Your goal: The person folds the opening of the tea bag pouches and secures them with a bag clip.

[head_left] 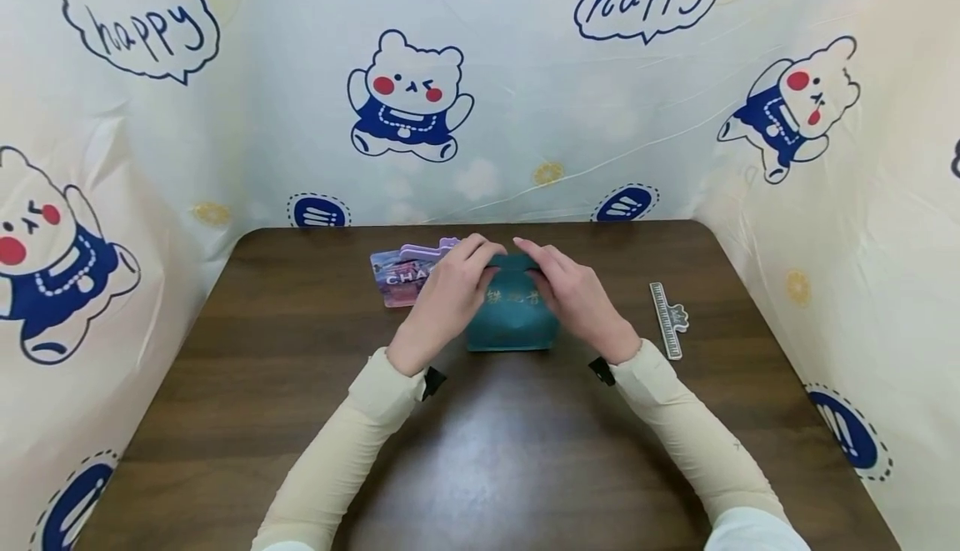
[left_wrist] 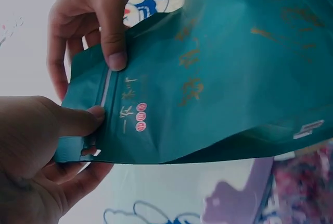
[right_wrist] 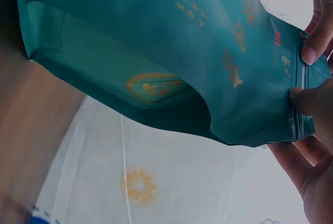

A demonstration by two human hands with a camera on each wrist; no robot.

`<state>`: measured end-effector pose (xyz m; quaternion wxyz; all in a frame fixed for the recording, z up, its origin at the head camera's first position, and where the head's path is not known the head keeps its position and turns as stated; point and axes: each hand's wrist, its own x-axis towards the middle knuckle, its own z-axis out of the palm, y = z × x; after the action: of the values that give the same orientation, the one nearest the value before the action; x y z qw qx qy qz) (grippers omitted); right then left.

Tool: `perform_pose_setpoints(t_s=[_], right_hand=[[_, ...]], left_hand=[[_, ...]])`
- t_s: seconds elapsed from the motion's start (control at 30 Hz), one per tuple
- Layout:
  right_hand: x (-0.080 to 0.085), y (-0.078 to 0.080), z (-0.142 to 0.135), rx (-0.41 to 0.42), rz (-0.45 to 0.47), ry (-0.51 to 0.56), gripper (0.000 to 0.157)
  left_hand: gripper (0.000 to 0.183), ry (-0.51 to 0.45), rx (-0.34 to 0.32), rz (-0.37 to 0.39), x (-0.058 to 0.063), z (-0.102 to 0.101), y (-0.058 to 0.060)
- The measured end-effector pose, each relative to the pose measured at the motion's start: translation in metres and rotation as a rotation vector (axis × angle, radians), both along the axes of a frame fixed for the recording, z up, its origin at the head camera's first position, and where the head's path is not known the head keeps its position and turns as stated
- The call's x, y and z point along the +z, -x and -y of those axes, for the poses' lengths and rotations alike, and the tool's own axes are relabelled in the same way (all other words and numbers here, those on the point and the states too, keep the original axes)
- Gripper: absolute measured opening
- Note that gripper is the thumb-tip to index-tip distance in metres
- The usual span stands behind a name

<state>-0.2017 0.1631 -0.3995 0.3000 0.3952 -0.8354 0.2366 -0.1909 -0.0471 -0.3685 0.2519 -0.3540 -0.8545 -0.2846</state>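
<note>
Head view: green pouch (head_left: 512,322) stands on desk (head_left: 480,451), left hand (head_left: 453,288) and right hand (head_left: 576,294) pinching its top; white clip (head_left: 667,323) lies right. Left wrist view: thumbs (left_wrist: 83,122) on front, fingers (left_wrist: 89,182) curled behind. Right wrist view: thumbs at seal strip (right_wrist: 303,78).

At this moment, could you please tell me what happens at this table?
A person's left hand and right hand pinch the top of a green bag, which stands on the table. A purple clip and a printed card lie to its left; a grey clip lies to its right, untouched.
</note>
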Motion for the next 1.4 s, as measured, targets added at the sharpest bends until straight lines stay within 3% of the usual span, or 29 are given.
perform_pose_setpoints(t_s=[0.2, 0.37, 0.77, 1.1, 1.4], right_hand=[[-0.002, -0.001, 0.012, 0.048, -0.007, 0.012, 0.066], [-0.002, 0.000, 0.014, 0.055, -0.003, 0.023, 0.059], [-0.006, -0.001, 0.017, 0.001, -0.081, -0.056, 0.051], [-0.009, -0.001, 0.016, -0.002, -0.051, -0.058, 0.056], [-0.013, -0.001, 0.008, 0.010, 0.044, -0.072, 0.064]], left_hand=[[0.025, -0.032, -0.002, 0.016, -0.003, 0.016, -0.004], [0.025, -0.006, 0.013, -0.011, -0.003, 0.016, -0.007], [0.032, 0.175, 0.158, -0.188, -0.003, -0.003, -0.012], [0.033, 0.144, 0.152, -0.155, -0.008, -0.003, -0.011], [0.027, 0.136, 0.141, -0.127, -0.008, -0.001, -0.011]])
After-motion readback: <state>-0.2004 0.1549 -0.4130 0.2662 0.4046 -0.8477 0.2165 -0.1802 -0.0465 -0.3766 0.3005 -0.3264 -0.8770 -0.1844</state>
